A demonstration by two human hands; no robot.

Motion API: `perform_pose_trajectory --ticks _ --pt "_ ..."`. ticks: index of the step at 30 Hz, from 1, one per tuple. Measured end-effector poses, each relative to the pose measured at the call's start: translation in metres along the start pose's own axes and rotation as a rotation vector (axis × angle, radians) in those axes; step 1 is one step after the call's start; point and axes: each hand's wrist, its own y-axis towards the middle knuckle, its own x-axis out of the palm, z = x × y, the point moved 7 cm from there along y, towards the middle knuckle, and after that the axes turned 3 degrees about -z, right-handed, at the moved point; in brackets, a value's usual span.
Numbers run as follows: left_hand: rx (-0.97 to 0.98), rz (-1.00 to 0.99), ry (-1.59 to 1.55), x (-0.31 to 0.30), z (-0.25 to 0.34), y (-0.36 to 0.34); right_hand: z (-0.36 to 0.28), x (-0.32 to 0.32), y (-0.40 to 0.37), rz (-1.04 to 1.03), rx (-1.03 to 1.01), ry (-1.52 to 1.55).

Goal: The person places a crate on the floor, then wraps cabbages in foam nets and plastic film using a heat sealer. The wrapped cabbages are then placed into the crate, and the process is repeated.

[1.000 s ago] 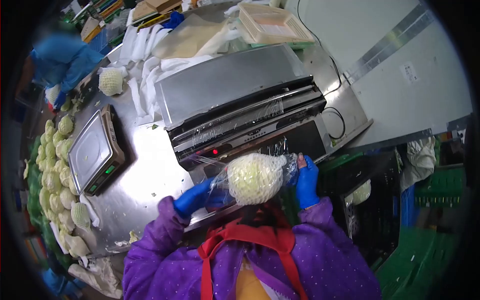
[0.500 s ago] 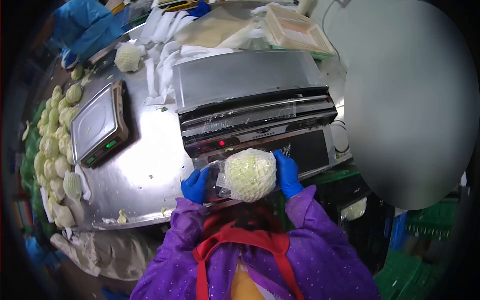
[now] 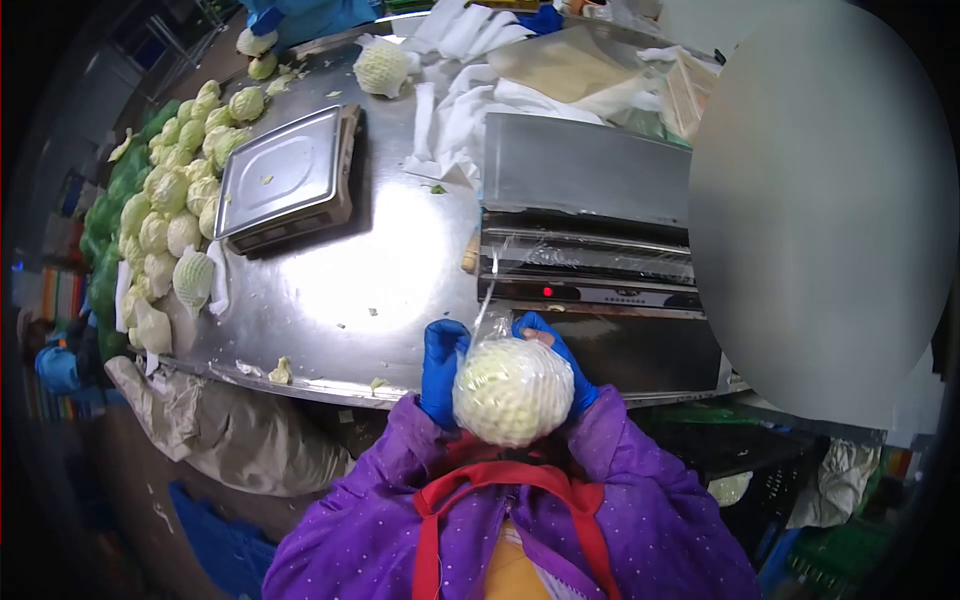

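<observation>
Cabbage [image 3: 513,395], netted and film-wrapped, was held by left grip [image 3: 440,372] and right grip [image 3: 566,358] on near side of wrapping machine [image 3: 600,298].

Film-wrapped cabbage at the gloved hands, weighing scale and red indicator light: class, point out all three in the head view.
Film-wrapped cabbage [image 3: 514,393]: head view, middle of its netted side.
Weighing scale [image 3: 288,170]: head view, its metal pan.
Red indicator light [image 3: 547,292]: head view, its lit centre.

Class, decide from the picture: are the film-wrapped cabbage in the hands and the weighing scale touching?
Apart. The head view shows a broad stretch of steel tabletop between the weighing scale and the film-wrapped cabbage.
</observation>
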Motion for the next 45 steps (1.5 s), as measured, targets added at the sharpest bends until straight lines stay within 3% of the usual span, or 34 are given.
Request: perform_pose_trajectory --ticks 2,5,7,9,12,13,15,18,20,22,23,27,29,31,32,33,34,35,37,38,39,40,41,42,44,45 --pt "-0.173 -0.090 -0.321 0.029 0.019 -0.012 0.009 0.010 0.010 -0.117 0.052 -0.009" --pt "-0.239 -0.183 -0.473 0.060 0.063 -0.017 0.000 0.044 0.010 -0.210 0.057 -0.074" --pt "-0.293 -0.260 -0.486 0.068 0.072 -0.012 -0.019 0.078 -0.003 -0.179 -0.123 -0.345" --pt "-0.398 -0.366 -0.420 0.074 0.066 -0.010 -0.031 0.086 -0.009 -0.207 -0.370 -0.611" --pt "-0.550 -0.514 -0.273 0.079 0.057 -0.024 -0.056 0.106 -0.036 -0.208 -0.784 -1.248" --pt "-0.594 -0.560 -0.212 0.081 0.056 -0.030 -0.060 0.108 -0.045 -0.225 -0.689 -1.241" --pt "-0.663 -0.662 -0.085 0.088 0.055 -0.039 -0.065 0.108 -0.065 -0.160 -0.718 -1.271" --pt "-0.742 -0.845 0.091 0.117 0.051 -0.052 -0.088 0.109 -0.104 -0.169 -0.909 -1.305" --pt "-0.787 -0.959 0.198 0.141 0.043 -0.063 -0.082 0.113 -0.126 -0.070 -0.933 -1.489" --pt "-0.822 -1.069 0.290 0.167 0.030 -0.078 -0.059 0.107 -0.146 -0.272 -0.561 -1.468" --pt "-0.836 -1.123 0.332 0.182 0.023 -0.086 -0.060 0.095 -0.162 -0.217 -0.513 -1.433" --pt "-0.853 -1.264 0.455 0.240 -0.009 -0.119 -0.076 0.055 -0.256 -0.142 -0.630 -1.081" --pt "-0.723 -1.296 0.491 0.262 -0.029 -0.131 -0.077 0.034 -0.299 0.033 -0.801 -1.170" --pt "-1.090 -1.143 0.209 0.309 -0.043 -0.155 -0.081 0.015 -0.358 0.215 -0.955 -1.107" --pt "-1.266 -1.042 0.067 0.335 -0.051 -0.168 -0.084 -0.007 -0.388 0.266 -0.920 -0.975" --pt "-1.276 -1.063 0.057 0.355 -0.068 -0.179 -0.086 -0.032 -0.424 0.377 -0.960 -0.829" --pt "-1.283 -1.086 0.046 0.376 -0.086 -0.190 -0.089 -0.040 -0.462 0.436 -0.970 -0.391" --pt "-1.166 -1.244 0.118 0.404 -0.099 -0.204 -0.086 -0.067 -0.492 0.463 -1.191 -0.274" --pt "-0.941 -1.429 0.290 0.444 -0.144 -0.223 -0.060 -0.147 -0.553 0.497 -1.303 -0.009" --pt "-0.711 -1.488 0.482 0.463 -0.167 -0.231 -0.047 -0.186 -0.584 0.513 -1.366 0.116" --pt "-0.439 -1.642 0.424 0.471 -0.204 -0.243 -0.038 -0.208 -0.607 0.569 -1.445 0.297" --pt "-0.107 -1.750 0.674 0.482 -0.224 -0.259 -0.024 -0.243 -0.630 0.642 -1.514 0.381" --pt "0.125 -1.827 0.746 0.497 -0.234 -0.283 -0.013 -0.278 -0.648 0.702 -1.545 0.316" --pt "0.506 -1.925 0.855 0.513 -0.250 -0.304 -0.005 -0.306 -0.662 0.761 -1.575 0.252" --pt "0.913 -1.871 1.019 0.528 -0.292 -0.331 0.001 -0.336 -0.665 0.799 -1.574 0.281" --pt "0.882 -1.869 1.153 0.529 -0.316 -0.330 0.004 -0.350 -0.665 0.818 -1.576 0.300"
